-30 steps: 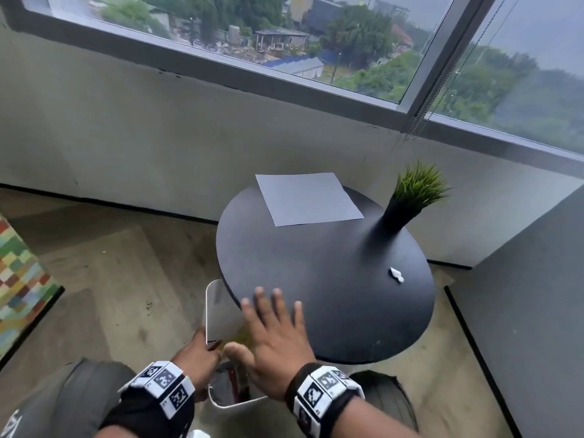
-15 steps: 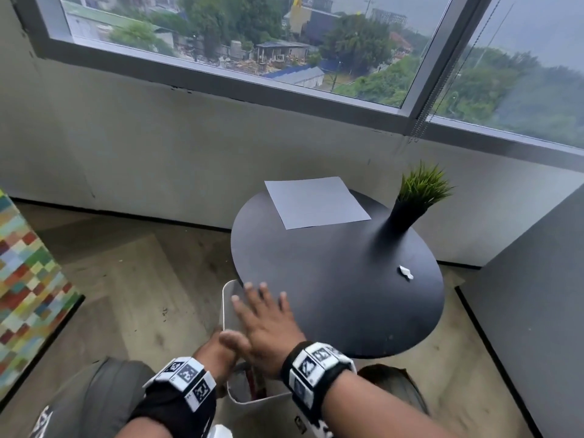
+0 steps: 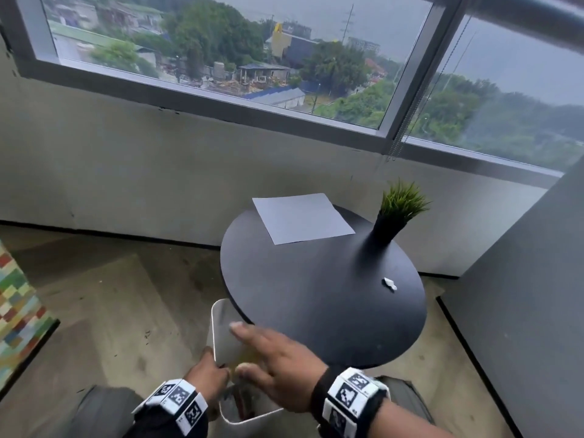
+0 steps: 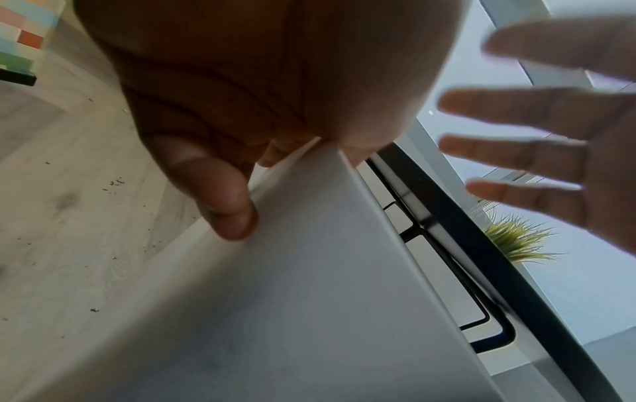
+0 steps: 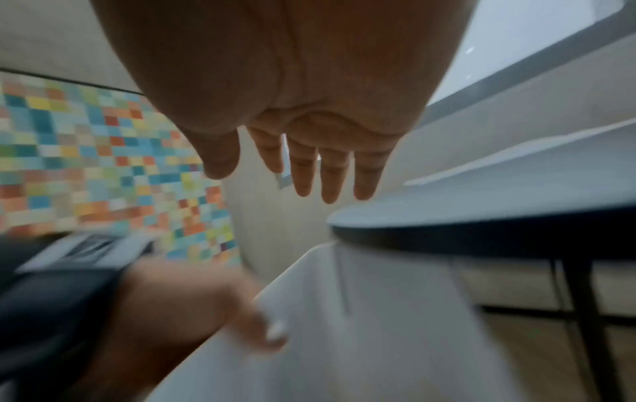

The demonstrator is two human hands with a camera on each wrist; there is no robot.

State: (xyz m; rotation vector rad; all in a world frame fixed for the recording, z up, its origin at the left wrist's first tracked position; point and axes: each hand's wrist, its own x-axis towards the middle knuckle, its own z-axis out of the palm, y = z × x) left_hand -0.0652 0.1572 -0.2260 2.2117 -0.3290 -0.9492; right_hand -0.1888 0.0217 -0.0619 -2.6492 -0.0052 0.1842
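Your left hand (image 3: pixel 208 374), bottom centre of the head view, grips the near-left rim of the white bin (image 3: pixel 222 333). Left wrist view: thumb (image 4: pixel 228 209) pressed on the outer wall, other fingers hooked over the edge to the inside

Your right hand (image 3: pixel 278 358) is released: flat, palm down, fingers (image 5: pixel 332 176) straight and slightly spread, hovering over the bin's open mouth, holding nothing. Can't tell if it brushes the table edge, too much motion blur

Bin is lower centre of the frame, its far part tucked under the near-left edge of the round black table (image 3: pixel 316 298). Can't tell if it's on the floor or lifted. Contents too blurred to make out

On the table: grey paper sheet (image 3: pixel 303 218) at the far-left edge, one corner overhanging; green plant (image 3: pixel 403 202) in a black vase at the upper right; small white scrap (image 3: pixel 389 283) on the right side, well apart from both hands. Multicolour checkered panel (image 3: pixel 15 311) at the left edge of the frame
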